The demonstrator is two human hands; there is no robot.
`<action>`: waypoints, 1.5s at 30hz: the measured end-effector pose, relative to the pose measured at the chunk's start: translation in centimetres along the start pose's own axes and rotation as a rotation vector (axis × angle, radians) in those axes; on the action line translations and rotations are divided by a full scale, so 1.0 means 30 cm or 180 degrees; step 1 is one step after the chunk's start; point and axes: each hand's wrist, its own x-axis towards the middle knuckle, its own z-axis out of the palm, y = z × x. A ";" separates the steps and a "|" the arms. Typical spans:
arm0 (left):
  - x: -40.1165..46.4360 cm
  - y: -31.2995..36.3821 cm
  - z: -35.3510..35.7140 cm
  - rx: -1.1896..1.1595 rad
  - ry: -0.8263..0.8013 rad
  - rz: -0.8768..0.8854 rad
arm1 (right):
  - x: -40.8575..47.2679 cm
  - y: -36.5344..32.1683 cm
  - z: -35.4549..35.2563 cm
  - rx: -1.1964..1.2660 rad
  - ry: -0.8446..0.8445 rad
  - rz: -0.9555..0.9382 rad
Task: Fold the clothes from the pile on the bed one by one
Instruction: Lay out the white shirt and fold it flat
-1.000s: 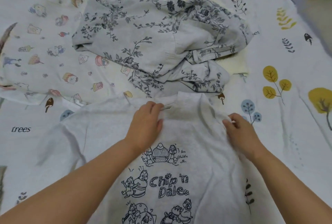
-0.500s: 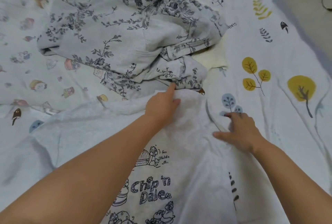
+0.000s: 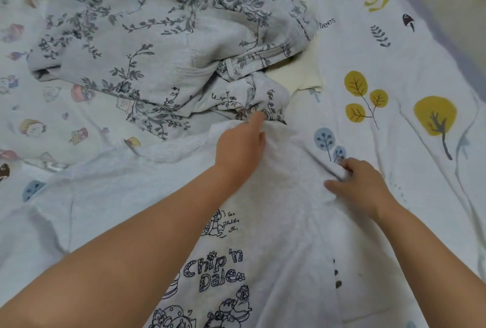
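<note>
One white cotton T-shirt with a black "Chip 'n Dale" cartoon print (image 3: 276,249) lies spread front-up across the near half of the bed, filling the frame from about 8 o'clock round to 5 o'clock, its printed chest at 6 o'clock and its neck end towards the centre. Two bare hands work on it.

The left hand (image 3: 242,143) rests just above centre on the shirt's top edge, the index finger stretched out towards 12 o'clock and touching the hem of the floral garment, the other fingers bent down into a raised ridge of white fabric; whether they actually grip it cannot be told. The right hand (image 3: 360,185), at about 3 o'clock from centre, pinches a small fold of the shirt's edge between its thumb and curled fingers.

Beyond the hands, from 10 to 1 o'clock, lies one crumpled grey garment printed with dark leafy branches (image 3: 163,46). One pale cream cloth (image 3: 297,75) peeks from under its 4 o'clock side. One white garment dotted with small coloured cartoon figures (image 3: 39,122) lies flat at 9 o'clock, partly under the floral piece.

All rest on one white bedsheet printed with yellow and blue trees (image 3: 394,122), bare from 1 to 4 o'clock.
</note>
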 end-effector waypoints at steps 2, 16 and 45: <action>-0.017 0.030 0.001 -0.0125 -0.0317 0.0260 | -0.022 0.002 0.004 0.0267 0.0398 -0.0063; -0.093 -0.014 -0.045 -0.1884 -0.1926 -0.1644 | -0.318 -0.216 0.170 0.0400 -0.0389 -0.1515; 0.044 0.036 0.063 0.0866 -0.0009 0.1143 | -0.223 -0.074 0.254 -0.0407 -0.0148 -0.0159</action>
